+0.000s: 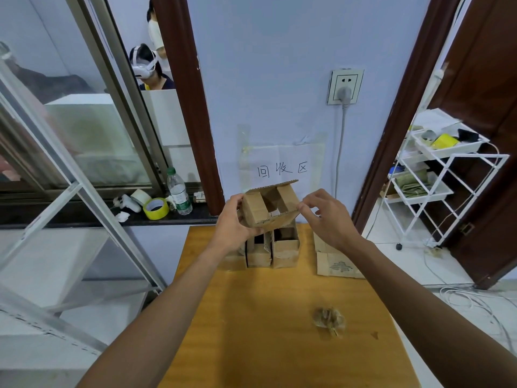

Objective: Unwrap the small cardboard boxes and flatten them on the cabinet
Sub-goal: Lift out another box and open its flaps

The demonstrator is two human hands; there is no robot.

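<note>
Holding one box [263, 208] in the air above the far end of the surface [279, 345], just over the standing ones. Gripping its left side with the left hand [235, 222], fingers curled round the wall. Pinching the right flap edge with the right hand [327, 217], thumb and forefinger clamped on the cardboard, other fingers loose. Top flaps open, inside visible, not flattened yet. Looks like mid-unfold on this one, so calling the task partway.

Done, going by the layout: flat cardboard [335, 261] lying at the right of the surface, partly hidden by the right wrist. Can't say whether one sheet or a stack.

Left to do: the held box, plus two upright boxes [285, 246] side by side directly below it. Possibly a third behind the left wrist, can't confirm.

Counting also one crumpled tape wad [330, 320] nearer the camera, well apart from the boxes.
</note>
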